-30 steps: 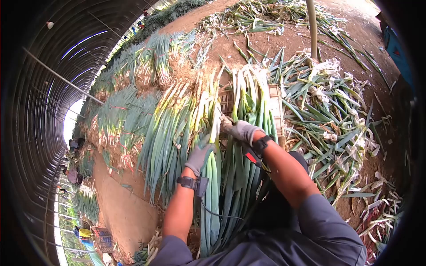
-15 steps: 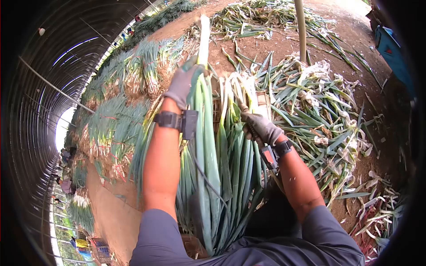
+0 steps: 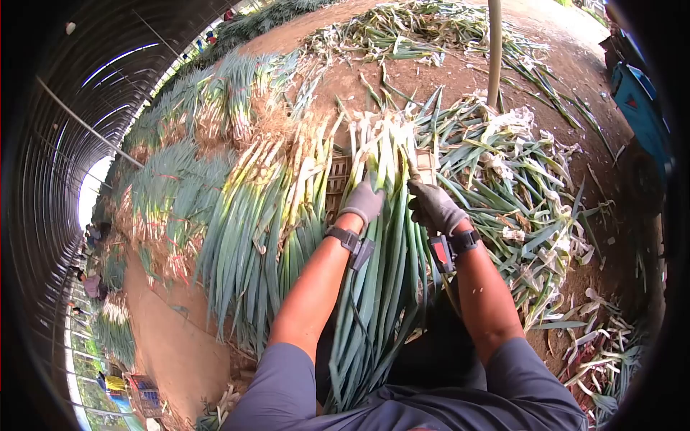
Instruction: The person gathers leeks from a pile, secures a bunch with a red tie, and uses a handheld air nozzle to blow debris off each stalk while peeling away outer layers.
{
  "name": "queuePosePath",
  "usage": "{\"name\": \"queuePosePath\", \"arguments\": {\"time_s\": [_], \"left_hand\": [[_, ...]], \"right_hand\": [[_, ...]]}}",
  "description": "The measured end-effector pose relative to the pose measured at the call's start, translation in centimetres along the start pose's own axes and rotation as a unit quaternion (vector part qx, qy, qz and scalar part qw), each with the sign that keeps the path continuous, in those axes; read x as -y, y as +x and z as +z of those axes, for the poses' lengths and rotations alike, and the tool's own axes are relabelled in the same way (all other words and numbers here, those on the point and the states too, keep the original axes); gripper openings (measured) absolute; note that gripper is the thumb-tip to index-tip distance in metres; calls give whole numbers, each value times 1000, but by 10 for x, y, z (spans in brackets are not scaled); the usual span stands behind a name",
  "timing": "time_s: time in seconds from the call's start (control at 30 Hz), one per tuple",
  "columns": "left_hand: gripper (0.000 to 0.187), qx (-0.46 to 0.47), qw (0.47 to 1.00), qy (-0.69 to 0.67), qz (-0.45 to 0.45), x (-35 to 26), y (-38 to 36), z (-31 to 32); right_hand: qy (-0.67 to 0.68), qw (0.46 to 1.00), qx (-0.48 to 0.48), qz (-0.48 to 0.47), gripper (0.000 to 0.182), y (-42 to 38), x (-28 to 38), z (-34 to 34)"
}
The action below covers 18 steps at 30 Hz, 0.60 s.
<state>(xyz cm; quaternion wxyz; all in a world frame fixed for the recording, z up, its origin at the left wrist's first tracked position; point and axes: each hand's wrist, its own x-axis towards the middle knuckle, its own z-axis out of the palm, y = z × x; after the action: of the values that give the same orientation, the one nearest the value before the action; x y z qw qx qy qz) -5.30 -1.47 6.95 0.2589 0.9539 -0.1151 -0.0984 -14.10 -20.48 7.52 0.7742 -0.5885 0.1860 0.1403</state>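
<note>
Long green onions [image 3: 392,244] with pale stems lie over a crate [image 3: 425,164] before me, their leaves running down to my lap. My left hand [image 3: 365,200], in a grey glove, is closed around some of these stalks. At their right side my right hand [image 3: 437,205], also gloved, is closed around a thin dark tool [image 3: 413,170] pointing up and away; what the tool is cannot be made out. More green onions [image 3: 269,208] with roots on lie just left of my left hand.
A pile of stripped leaves [image 3: 503,208] covers the ground at right, beside a pole [image 3: 494,54]. Bundled onions [image 3: 172,187] stand at left. A blue machine [image 3: 640,100] is at upper right, and a basket [image 3: 146,395] at lower left.
My left hand has come down and right, from a raised thick stalk to the stalks over the crate. That stalk is no longer held up. My right hand has barely moved.
</note>
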Motion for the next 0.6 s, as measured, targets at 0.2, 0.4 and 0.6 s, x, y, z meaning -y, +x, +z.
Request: {"name": "queuePosePath", "arguments": {"time_s": [0.2, 0.4, 0.6], "left_hand": [[42, -118, 983, -97, 101, 42, -27, -12], [41, -133, 979, 70, -138, 142, -39, -25], [55, -62, 943, 277, -174, 127, -28, -17]], "right_hand": [[-191, 970, 146, 36, 52, -17, 9, 14], [-220, 965, 140, 26, 53, -4, -4, 29], [-208, 968, 140, 25, 49, -10, 3, 37]]}}
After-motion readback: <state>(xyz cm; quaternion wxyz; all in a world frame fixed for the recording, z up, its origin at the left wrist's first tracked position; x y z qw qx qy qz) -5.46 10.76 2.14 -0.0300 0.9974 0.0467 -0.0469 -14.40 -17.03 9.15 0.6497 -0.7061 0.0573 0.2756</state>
